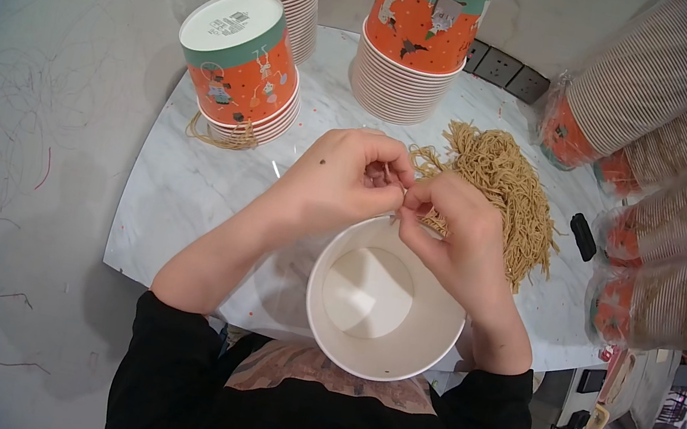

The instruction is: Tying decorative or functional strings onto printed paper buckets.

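Note:
A white paper bucket (432, 336) stands in front of me, its open mouth facing up and no contents showing inside. Above its far rim my left hand (357, 172) is closed, thumb and fingers pinched together. Fingertip to fingertip with it, my right hand (456, 231) is pinched too. Whatever lies between them is too small to make out. Beside and beyond my right hand spreads a heap of tan, string-like noodles (514, 188), partly hidden by that hand.
Upside-down stacks of orange and green paper buckets (240, 72) stand far left, with another stack (421, 38) at far centre. Tan strands (221, 134) lie by the left stack. Bagged bucket stacks (644, 74) fill the right, near a black object (582, 237) and wall sockets (500, 67).

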Motion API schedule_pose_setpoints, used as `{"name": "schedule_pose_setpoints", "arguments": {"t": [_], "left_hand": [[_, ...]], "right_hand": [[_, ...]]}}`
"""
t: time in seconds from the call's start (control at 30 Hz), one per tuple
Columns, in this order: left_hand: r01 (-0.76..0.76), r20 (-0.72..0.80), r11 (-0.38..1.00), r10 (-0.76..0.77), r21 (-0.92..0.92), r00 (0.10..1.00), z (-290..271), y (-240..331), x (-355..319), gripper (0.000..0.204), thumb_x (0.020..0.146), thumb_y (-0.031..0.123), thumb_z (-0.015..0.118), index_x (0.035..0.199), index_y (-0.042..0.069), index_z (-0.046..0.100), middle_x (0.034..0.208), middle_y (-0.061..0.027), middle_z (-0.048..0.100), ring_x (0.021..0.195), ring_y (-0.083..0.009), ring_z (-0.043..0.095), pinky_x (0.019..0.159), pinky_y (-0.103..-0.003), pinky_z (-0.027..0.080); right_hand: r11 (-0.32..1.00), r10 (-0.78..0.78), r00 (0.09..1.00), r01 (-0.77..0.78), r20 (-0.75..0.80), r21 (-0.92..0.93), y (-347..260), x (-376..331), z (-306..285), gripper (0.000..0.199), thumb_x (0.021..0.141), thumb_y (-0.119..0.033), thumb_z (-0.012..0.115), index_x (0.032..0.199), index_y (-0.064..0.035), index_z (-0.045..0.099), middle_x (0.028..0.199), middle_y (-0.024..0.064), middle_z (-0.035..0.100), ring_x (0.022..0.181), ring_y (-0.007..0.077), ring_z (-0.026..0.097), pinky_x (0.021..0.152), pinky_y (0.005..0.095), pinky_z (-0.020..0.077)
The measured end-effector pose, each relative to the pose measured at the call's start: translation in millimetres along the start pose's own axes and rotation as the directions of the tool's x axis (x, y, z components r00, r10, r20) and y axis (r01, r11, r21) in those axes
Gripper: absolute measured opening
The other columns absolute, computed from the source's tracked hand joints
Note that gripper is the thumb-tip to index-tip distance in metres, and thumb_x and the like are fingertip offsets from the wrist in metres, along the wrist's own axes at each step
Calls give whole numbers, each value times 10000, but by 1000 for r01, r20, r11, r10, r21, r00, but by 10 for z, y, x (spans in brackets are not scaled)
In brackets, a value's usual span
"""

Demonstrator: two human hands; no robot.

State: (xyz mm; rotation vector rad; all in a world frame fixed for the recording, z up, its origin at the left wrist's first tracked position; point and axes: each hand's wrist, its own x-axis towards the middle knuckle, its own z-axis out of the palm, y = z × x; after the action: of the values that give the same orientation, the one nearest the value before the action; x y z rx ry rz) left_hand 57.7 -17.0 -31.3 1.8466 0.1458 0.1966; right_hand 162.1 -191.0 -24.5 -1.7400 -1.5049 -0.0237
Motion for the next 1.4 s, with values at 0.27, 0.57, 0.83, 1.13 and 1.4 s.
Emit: {"name": "schedule_pose_setpoints", "arguments": {"t": [0.27,0.57,0.83,1.13,1.4], "left_hand": [[-171,-135,980,157,-104,978,93,-75,51,121,902,-2,671,1017,-26,700,939,-10,695,826,-68,656,741,-216,528],[-94,-70,919,72,-384,995,108,-119,116,127,936,-16,680,1059,-43,686,960,-63,722,849,-81,690,772,-222,572],[-34,-55,904,11,-425,998,87,-113,123,149,928,-3,701,1067,-46,670,965,-70,718,856,-101,704,779,-230,579],[-62,-173,922,-6,-382,985,137,-95,101,169,910,-12,719,1053,-49,637,943,-85,711,840,-113,720,755,-221,585],[-23,-130,929,-28,-369,991,73,-39,87,156,902,-17,716,1023,-28,619,925,-77,708,823,-116,724,732,-220,589]], "right_hand": [[938,214,977,-206,3,278,146,22,-83,72,916,-38,678,933,5,623,875,45,641,818,118,625,752,269,521],[701,351,930,-340,113,627,284,34,-62,113,1008,-109,638,1050,-15,593,928,-12,615,860,54,586,763,221,488],[761,365,929,-337,62,555,337,24,-18,92,996,-88,647,1021,-8,612,905,-13,622,849,55,594,753,214,482],[807,348,936,-330,57,490,233,24,-23,116,959,-53,672,1045,22,655,949,34,690,875,96,643,800,253,515],[910,299,954,-287,6,300,231,14,-52,100,954,-43,675,1026,25,663,932,39,696,872,111,648,824,264,520]]}}
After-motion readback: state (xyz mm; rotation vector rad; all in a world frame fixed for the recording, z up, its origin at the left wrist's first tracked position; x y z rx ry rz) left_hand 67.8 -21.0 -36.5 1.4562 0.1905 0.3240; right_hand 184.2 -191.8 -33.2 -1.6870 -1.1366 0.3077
